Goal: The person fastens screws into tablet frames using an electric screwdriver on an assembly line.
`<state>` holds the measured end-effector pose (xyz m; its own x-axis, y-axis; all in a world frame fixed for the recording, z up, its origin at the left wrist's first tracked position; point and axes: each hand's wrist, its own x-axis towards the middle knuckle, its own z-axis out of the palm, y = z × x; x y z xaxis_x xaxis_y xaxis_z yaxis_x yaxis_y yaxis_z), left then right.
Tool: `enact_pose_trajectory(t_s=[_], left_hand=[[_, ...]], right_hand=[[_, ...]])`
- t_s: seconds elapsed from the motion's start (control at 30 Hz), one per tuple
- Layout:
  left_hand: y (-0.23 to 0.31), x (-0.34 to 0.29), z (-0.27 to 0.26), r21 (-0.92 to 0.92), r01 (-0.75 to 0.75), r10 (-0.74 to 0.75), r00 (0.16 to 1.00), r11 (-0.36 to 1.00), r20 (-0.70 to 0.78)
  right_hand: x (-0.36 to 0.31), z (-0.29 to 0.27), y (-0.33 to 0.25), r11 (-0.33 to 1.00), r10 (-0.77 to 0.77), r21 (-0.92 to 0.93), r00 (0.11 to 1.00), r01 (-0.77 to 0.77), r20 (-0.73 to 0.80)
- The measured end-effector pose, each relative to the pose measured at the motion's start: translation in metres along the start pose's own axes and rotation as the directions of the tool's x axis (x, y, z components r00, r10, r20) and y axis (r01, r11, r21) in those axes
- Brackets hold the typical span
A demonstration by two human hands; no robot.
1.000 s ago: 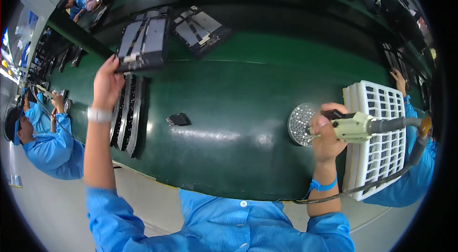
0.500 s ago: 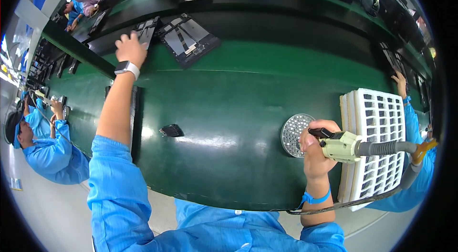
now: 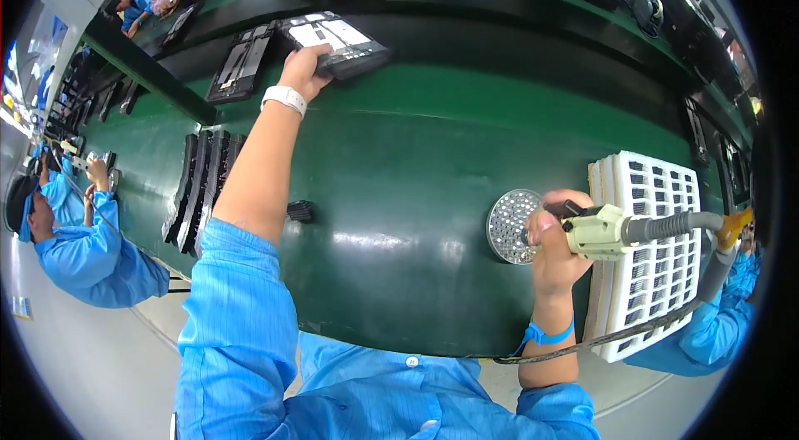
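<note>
Flat black device (image 3: 345, 36), far left, is gripped by the left hand (image 3: 305, 72); the right hand (image 3: 556, 240) grips a pale-green tool (image 3: 599, 233).

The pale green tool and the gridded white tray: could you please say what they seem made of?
The pale green tool looks like satin plastic, from its moulded-looking body. The gridded white tray seems matte, perhaps foam or plastic; its thick ribs fit either.

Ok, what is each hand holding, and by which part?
Left hand: a flat dark device, by its near-left edge. Right hand: a pale green tool, by the end opposite its grey hose.
</note>
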<state>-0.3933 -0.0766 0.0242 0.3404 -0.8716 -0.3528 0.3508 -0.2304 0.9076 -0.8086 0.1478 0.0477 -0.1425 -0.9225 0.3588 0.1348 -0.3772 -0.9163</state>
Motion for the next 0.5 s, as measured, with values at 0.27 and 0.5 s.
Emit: enact_pose_trajectory(t_s=[0.27,0.5], left_hand=[[-0.042,-0.206,0.042,-0.028,-0.106,0.109,0.932,0.994,0.347],[-0.106,-0.285,0.006,0.290,-0.236,0.127,0.928,0.927,0.351]], right_hand=[[0.006,-0.002,-0.004,0.995,0.022,0.099,0.997,-0.015,-0.072],[0.022,0.010,0.011,0.978,0.118,0.182,0.988,-0.099,-0.099]])
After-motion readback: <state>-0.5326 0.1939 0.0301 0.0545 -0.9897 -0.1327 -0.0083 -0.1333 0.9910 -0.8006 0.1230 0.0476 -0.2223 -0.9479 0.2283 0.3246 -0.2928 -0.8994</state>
